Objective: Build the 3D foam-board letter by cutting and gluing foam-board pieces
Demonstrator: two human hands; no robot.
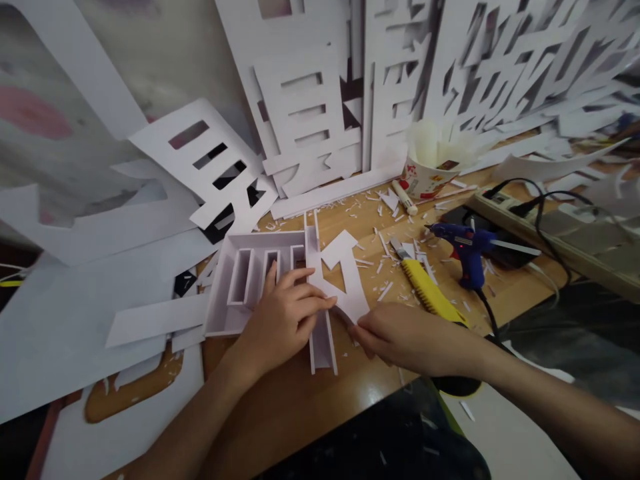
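Observation:
A white foam-board frame with raised walls (216, 297) and narrow upright compartments lies on the wooden table. Along its right side runs a long white channel (323, 347) with two thin walls. My left hand (290, 310) rests over the frame and channel, fingers spread, fingertips reaching toward a flat white cut-out piece (354, 283). This piece has an angular top and a curved lower edge, and it sits right beside the channel. Its lower end is pinched between the thumb and fingers of my right hand (395, 337).
A yellow utility knife (430, 290) and a blue glue gun (465, 248) lie to the right, near a power strip (575, 243) with cables. Behind stand a paper cup (423, 181) and tall cut-out white sheets (310, 87). White scraps litter the table (370, 380).

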